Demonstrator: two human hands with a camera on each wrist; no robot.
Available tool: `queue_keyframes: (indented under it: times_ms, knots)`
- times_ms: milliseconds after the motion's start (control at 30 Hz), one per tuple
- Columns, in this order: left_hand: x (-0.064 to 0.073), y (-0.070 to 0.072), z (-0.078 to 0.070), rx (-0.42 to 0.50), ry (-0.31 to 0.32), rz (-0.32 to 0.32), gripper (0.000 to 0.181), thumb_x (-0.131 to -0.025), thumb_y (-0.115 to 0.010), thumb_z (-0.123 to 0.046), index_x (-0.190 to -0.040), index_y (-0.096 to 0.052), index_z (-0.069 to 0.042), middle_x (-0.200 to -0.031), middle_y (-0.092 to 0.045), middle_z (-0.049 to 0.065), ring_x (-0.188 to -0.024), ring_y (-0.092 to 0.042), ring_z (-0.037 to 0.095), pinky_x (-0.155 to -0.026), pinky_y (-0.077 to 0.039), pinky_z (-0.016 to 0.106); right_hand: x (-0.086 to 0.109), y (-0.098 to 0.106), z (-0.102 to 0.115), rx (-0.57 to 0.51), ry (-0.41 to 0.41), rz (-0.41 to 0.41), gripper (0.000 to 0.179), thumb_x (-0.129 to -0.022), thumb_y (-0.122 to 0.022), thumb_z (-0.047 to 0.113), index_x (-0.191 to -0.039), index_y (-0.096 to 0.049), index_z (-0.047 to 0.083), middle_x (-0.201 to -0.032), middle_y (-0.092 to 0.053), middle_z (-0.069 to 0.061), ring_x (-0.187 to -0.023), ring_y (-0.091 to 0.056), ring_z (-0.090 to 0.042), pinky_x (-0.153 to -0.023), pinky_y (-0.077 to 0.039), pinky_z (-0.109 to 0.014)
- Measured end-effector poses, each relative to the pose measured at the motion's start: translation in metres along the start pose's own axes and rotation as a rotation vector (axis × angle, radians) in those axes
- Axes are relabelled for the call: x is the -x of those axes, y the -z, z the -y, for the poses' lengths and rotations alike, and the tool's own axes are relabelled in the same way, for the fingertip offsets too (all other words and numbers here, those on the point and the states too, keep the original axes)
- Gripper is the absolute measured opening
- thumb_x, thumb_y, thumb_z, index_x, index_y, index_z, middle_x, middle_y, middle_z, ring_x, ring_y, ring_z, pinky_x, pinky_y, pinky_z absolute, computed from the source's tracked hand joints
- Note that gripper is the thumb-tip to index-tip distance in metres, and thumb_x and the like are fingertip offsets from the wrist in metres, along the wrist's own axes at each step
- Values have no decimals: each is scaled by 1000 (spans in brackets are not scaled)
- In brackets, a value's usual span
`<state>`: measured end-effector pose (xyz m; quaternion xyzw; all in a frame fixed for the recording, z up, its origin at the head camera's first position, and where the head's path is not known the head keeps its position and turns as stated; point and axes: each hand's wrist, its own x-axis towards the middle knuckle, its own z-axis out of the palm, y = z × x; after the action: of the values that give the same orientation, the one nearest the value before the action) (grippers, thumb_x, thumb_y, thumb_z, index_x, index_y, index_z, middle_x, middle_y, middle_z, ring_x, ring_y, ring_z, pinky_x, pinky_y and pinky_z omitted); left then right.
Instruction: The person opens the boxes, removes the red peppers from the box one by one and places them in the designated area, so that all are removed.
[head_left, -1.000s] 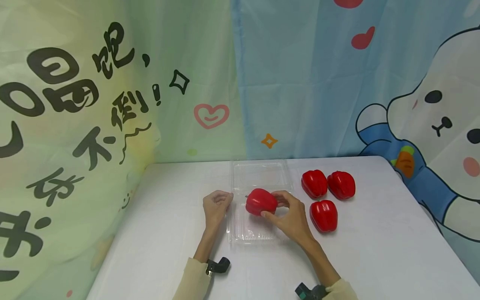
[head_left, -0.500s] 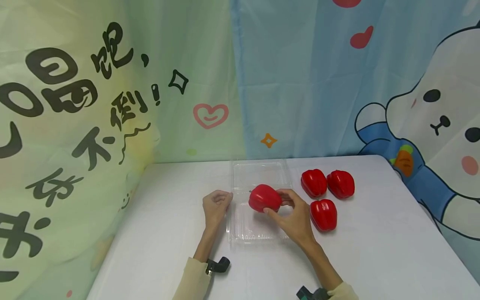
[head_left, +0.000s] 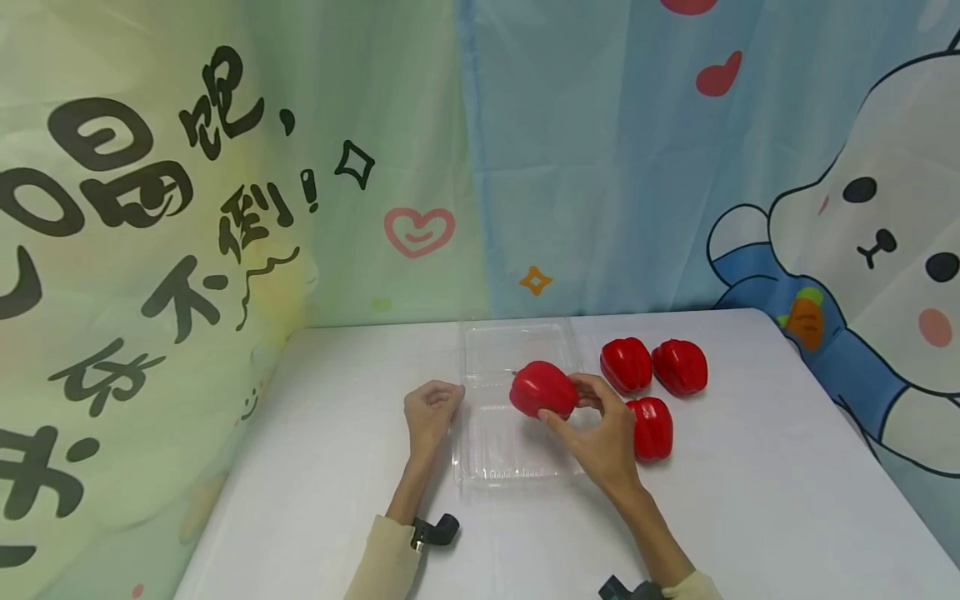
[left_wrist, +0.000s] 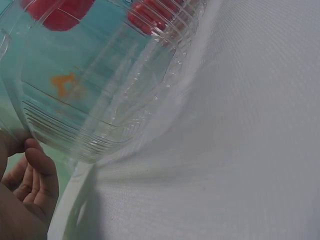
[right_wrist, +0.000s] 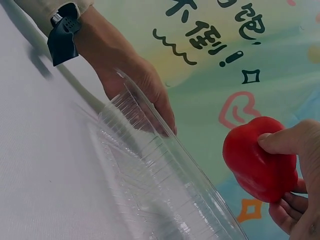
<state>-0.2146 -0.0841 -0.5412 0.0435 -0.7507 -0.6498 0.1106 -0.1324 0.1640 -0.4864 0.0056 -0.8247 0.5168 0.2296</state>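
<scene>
A clear plastic clamshell box (head_left: 495, 454) lies with its lid laid back on the white table. My left hand (head_left: 431, 415) pinches the box's left rim between thumb and index finger, as the left wrist view shows at the box edge (left_wrist: 65, 142). Above the box's right half, my right hand (head_left: 609, 433) holds a red bell pepper (head_left: 542, 388) on its side, stem end to the left. In the right wrist view the thumb presses on one face of the pepper (right_wrist: 255, 160), with fingers on the other side. The pepper is clear of the box.
Right of the box lie three more red bell peppers: one at the back (head_left: 626, 365), one farther right (head_left: 680, 367), and a nearer one (head_left: 654, 428) partly hidden by my right hand. A printed curtain (head_left: 600, 167) hangs behind the white table (head_left: 750, 492).
My right hand has moved right and slightly away from me with the bell pepper, now partly covering the nearest loose pepper. The left hand stays at the box rim.
</scene>
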Motion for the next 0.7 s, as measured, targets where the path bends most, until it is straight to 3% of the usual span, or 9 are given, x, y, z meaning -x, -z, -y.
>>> queue_keyframes:
  times_ms: [200, 333, 533, 700]
  knots:
    - [1, 0, 0, 2, 5, -1, 13, -95, -80, -10, -95, -77, 3, -78, -78, 23, -57, -63, 10, -56, -51, 17, 2, 3, -1, -3, 32, -68, 70, -74, -100, 13, -136, -69, 3, -127, -78, -13, -102, -72, -28, -93, -49, -7]
    - [0, -1, 1, 0, 6, 0, 13, -94, -80, -10, -96, -77, 3, -79, -78, 22, -58, -64, 10, -56, -51, 18, 3, 6, -4, 11, 36, -107, 72, -71, -101, 12, -136, -69, 3, -127, -78, -13, -101, -71, -25, -94, -50, -7]
    - [-1, -1, 3, -13, 20, 0, 14, -94, -81, -11, -95, -78, 2, -78, -78, 22, -58, -63, 9, -57, -51, 18, 6, 11, -8, 26, 8, -124, 74, -71, -101, 12, -137, -69, 4, -129, -78, -11, -101, -66, -6, -96, -54, -15]
    - [-1, -2, 4, -21, 39, -10, 13, -94, -81, -12, -95, -78, 1, -77, -78, 18, -59, -63, 9, -56, -51, 18, 8, 16, -10, 31, 9, -150, 74, -71, -101, 11, -138, -69, 5, -127, -79, -12, -99, -63, 3, -92, -52, -9]
